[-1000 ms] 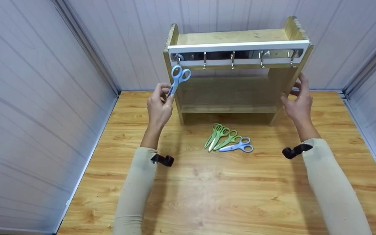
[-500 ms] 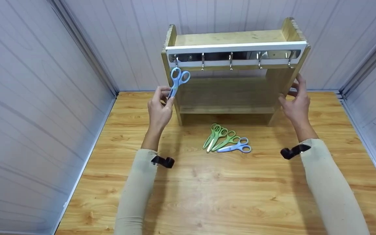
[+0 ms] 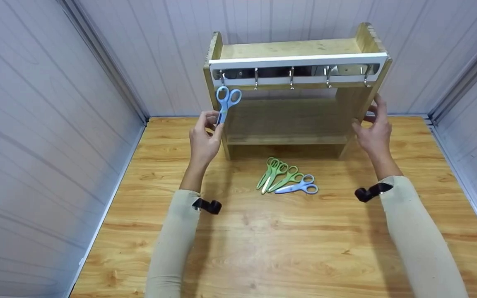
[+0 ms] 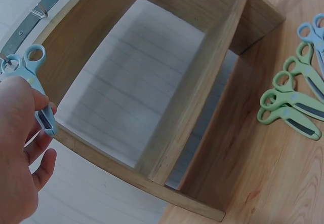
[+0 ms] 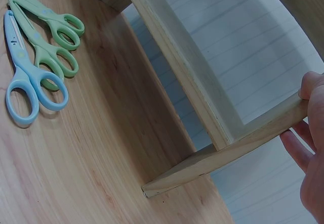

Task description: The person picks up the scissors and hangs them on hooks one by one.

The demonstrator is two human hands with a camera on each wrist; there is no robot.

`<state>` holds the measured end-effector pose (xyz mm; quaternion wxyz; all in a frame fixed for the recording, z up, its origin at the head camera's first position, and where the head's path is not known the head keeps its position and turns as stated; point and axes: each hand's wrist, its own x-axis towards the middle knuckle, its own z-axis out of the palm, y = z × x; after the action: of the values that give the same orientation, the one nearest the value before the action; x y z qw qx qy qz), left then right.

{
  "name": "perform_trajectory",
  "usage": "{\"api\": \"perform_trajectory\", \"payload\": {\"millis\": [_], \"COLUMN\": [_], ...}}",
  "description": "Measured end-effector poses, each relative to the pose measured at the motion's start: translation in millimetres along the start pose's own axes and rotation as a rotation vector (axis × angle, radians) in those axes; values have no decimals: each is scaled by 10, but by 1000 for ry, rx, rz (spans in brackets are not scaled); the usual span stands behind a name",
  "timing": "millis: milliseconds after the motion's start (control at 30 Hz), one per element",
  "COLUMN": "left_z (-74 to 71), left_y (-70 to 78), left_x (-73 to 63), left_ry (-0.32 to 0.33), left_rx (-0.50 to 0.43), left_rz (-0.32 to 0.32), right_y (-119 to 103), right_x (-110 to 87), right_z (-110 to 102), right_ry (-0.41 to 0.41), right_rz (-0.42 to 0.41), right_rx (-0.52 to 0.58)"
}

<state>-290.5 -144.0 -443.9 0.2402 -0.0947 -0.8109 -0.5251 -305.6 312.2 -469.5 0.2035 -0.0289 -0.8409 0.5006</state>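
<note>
My left hand [image 3: 205,138] pinches a pair of blue scissors [image 3: 224,106] by the blades, with the finger loops pointing up. Those loops overlap the lower end of the leftmost metal hook [image 3: 222,77] on the wooden shelf rack [image 3: 292,140]. In the left wrist view, one loop of the blue scissors [image 4: 33,72] lies right at the hook's tip. My right hand [image 3: 375,130] grips the rack's right side panel, its thumb at the front edge and fingers behind, as the right wrist view shows on the panel [image 5: 238,153].
In front of the rack, three green scissors [image 3: 279,171] and another blue pair [image 3: 300,186] lie fanned on the wood-grain surface [image 3: 280,248]. More metal hooks [image 3: 292,78] line the rack's white front strip. Pale panelled walls [image 3: 172,49] stand behind and at both sides.
My left hand has shifted slightly right relative to the rack, and the held scissors stand a little more upright. My right hand keeps its grip. The whole head view has drifted slightly.
</note>
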Motion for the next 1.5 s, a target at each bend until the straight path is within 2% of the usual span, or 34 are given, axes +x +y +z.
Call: {"api": "perform_trajectory", "payload": {"millis": [333, 567, 1233, 1500], "left_z": [29, 47, -7, -16], "left_y": [-38, -45, -131, -209], "left_x": [-11, -34, -122, -176], "left_ry": [-7, -13, -22, -19], "left_rx": [9, 2, 53, 64], "left_rz": [-1, -14, -54, -50], "right_y": [24, 23, 9, 7], "right_x": [-2, 5, -14, -18], "right_z": [15, 1, 4, -2], "right_ry": [20, -4, 7, 8], "right_rz": [-17, -5, -5, -20], "right_rx": [7, 13, 14, 10]}}
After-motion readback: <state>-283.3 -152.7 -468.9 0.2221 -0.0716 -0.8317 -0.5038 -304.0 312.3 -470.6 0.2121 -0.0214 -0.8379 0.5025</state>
